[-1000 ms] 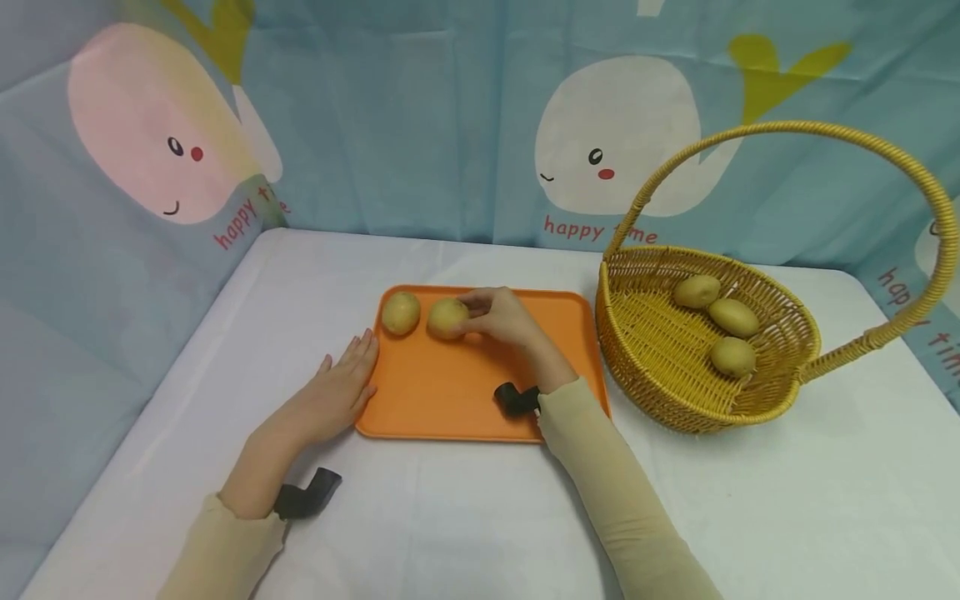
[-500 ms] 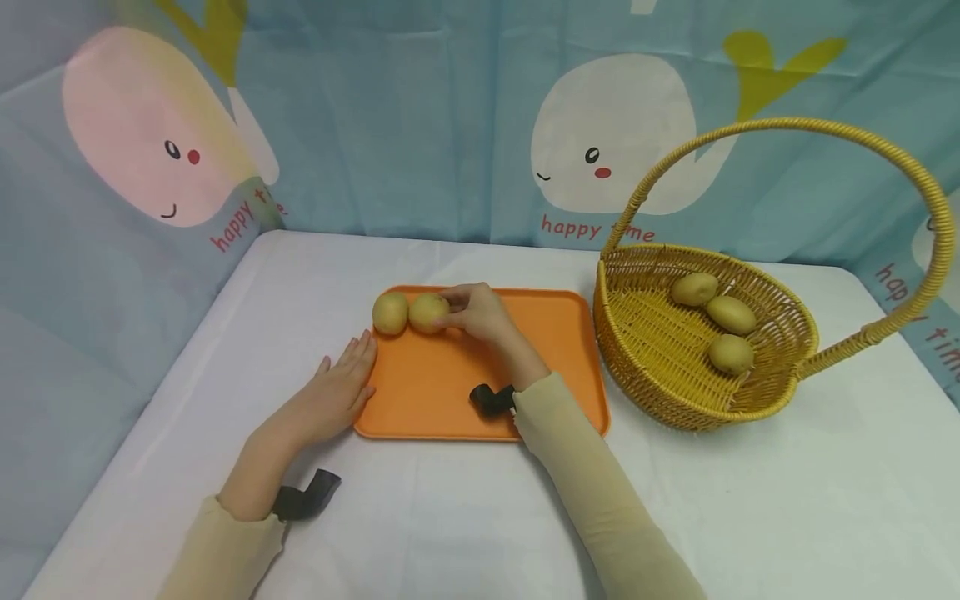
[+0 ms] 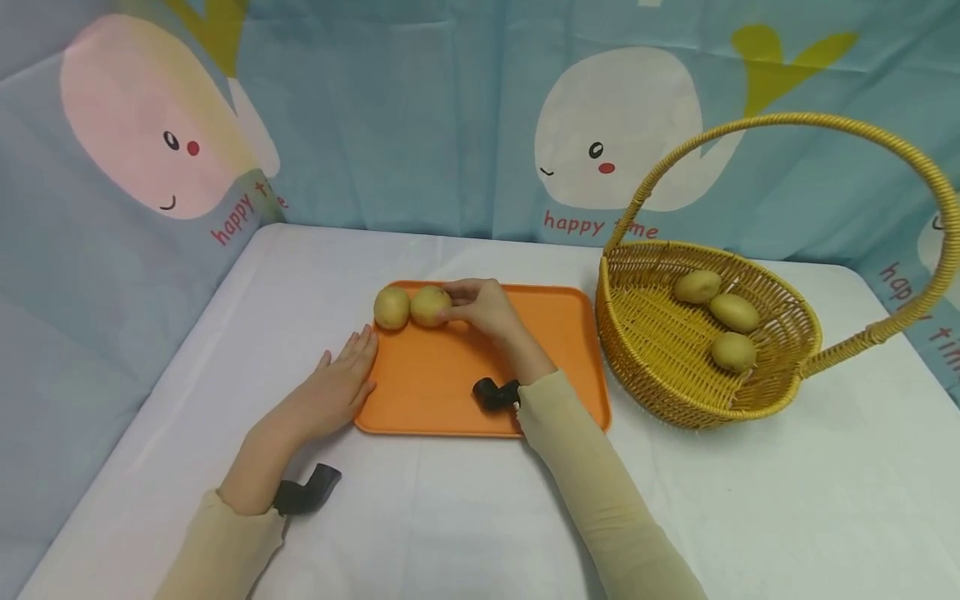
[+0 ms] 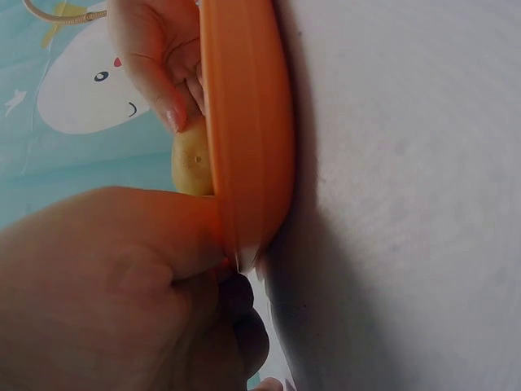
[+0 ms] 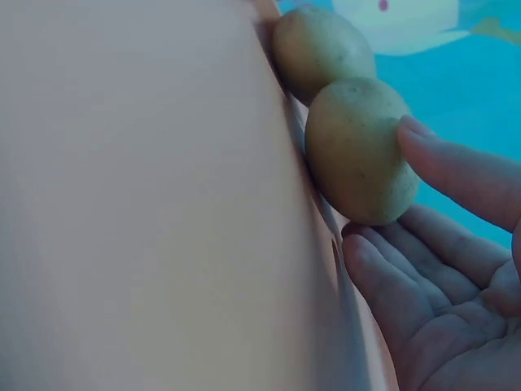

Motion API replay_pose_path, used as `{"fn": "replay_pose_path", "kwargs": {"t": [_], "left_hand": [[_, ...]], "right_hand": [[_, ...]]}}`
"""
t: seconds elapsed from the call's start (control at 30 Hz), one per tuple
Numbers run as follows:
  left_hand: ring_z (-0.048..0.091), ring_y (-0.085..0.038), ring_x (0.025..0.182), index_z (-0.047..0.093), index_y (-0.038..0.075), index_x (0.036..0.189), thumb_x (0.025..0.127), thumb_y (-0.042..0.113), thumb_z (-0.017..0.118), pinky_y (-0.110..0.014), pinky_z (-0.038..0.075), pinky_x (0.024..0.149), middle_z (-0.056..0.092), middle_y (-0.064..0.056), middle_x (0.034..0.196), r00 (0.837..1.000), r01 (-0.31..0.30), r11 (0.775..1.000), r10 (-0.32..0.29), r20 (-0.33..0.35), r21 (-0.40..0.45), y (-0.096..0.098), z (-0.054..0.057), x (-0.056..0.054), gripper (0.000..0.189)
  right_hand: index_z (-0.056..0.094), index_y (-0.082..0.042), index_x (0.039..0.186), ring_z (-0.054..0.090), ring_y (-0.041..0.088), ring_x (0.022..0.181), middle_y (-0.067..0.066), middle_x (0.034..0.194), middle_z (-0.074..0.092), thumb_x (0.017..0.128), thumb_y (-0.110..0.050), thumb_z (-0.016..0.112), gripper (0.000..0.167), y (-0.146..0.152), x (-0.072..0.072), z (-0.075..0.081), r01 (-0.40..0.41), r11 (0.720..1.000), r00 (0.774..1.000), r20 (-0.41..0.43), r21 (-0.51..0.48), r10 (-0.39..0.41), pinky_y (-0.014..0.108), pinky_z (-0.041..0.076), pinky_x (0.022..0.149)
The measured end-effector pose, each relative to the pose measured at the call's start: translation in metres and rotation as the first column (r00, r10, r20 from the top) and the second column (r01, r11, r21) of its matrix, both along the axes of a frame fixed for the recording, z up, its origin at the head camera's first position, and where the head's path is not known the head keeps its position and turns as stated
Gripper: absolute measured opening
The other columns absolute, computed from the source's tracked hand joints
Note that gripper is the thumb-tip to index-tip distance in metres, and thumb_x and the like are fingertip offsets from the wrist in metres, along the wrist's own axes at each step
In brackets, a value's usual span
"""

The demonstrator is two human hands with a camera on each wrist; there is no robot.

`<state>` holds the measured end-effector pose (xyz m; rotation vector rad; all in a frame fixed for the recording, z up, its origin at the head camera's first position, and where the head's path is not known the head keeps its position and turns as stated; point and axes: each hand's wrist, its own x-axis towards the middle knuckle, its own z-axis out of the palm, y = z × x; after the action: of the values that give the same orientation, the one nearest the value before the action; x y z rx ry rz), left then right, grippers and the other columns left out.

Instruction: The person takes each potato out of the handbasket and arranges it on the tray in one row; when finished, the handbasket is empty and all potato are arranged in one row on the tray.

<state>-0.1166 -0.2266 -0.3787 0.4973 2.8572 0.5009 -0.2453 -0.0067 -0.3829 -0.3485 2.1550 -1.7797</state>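
An orange tray (image 3: pixel 423 387) lies on the white table. My left hand (image 3: pixel 330 396) rests at its left edge with straight fingers, and the left wrist view has the thumb at the tray's rim. Near the tray's far left corner two potatoes sit side by side. My right hand (image 3: pixel 487 310) holds the right one, a round potato (image 3: pixel 430 307), between thumb and fingers. In the right wrist view the thumb presses on this potato (image 5: pixel 358 155) and fingertips reach under its lower end. The left potato (image 3: pixel 392 308) touches it.
A wicker basket (image 3: pixel 630 362) with a tall arched handle (image 3: pixel 795 121) stands right of the tray. Three potatoes (image 3: pixel 733 312) lie inside it. Behind the table hangs a blue curtain (image 3: pixel 390 150) with whale prints.
My right hand has moved the held potato left until it met the other potato, which shifted slightly left. Over the last half second little has moved. My left hand has stayed put.
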Motion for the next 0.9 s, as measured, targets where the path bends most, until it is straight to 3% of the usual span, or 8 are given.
{"fn": "replay_pose_path", "kwargs": {"t": [0.23, 0.67, 0.9], "left_hand": [[0.011, -0.044, 0.139, 0.018, -0.012, 0.145, 0.099, 0.016, 0.045, -0.066, 0.011, 0.105, 0.012, -0.029, 0.151, 1.0, -0.002, 1.0, 0.002, -0.009, 0.003, 0.001, 0.003, -0.001, 0.06], [0.011, -0.044, 0.139, 0.018, -0.012, 0.144, 0.098, 0.014, 0.045, -0.067, 0.011, 0.104, 0.012, -0.029, 0.151, 1.0, 0.014, 1.0, -0.014, -0.025, 0.01, 0.002, -0.001, -0.003, 0.06], [0.013, -0.046, 0.138, 0.019, -0.013, 0.144, 0.098, 0.014, 0.046, -0.068, 0.012, 0.103, 0.013, -0.03, 0.151, 1.0, 0.006, 1.0, -0.005, -0.025, 0.01, 0.001, 0.0, 0.002, 0.06]], "right_hand": [[0.061, 0.004, 0.121, 0.061, 0.024, 0.109, 0.016, 0.121, 0.062, 0.078, 0.003, 0.073, 0.044, 0.002, -0.002, 0.003, 0.007, 1.0, 1.0, 0.022, -0.015, -0.006, 0.028, 0.05, 0.088], [0.062, 0.004, 0.119, 0.061, 0.023, 0.11, 0.016, 0.12, 0.063, 0.079, 0.0, 0.073, 0.042, 0.009, -0.001, 0.001, 0.037, 0.999, 0.999, 0.035, -0.035, -0.036, 0.028, 0.049, 0.089], [0.061, 0.007, 0.12, 0.062, 0.025, 0.108, 0.019, 0.117, 0.064, 0.081, 0.0, 0.071, 0.04, 0.012, 0.003, 0.011, 0.045, 0.997, 0.999, -0.011, -0.067, -0.046, 0.028, 0.05, 0.087]]}}
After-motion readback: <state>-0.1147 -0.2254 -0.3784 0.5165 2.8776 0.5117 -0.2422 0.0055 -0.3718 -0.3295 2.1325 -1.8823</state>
